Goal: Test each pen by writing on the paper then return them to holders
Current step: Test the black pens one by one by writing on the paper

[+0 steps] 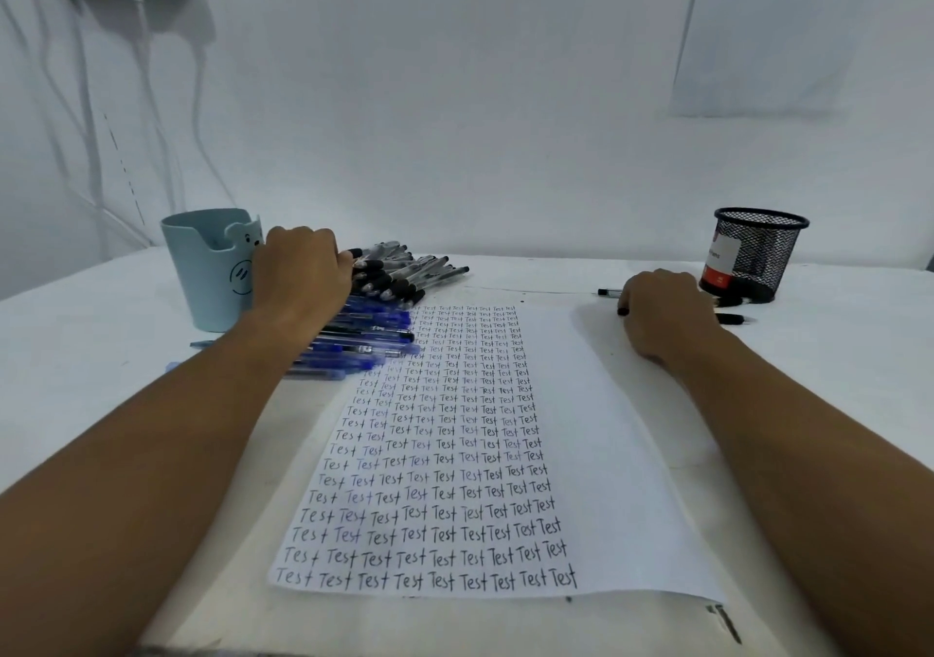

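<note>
At the white table (76, 333), my left grip (298, 272) rests knuckles-up on the heap of black and blue capped pens (389, 302), fingers curled into it; whether it grasps one I cannot tell. The pale blue bear-faced plastic cup (212, 272) stands just beside it. My right grip (657, 308) clenches a black pen (622, 311), near the black wire-mesh holder (758, 252). The white paper sheet filled with rows of "Test" (596, 429) lies between my forearms.
</note>
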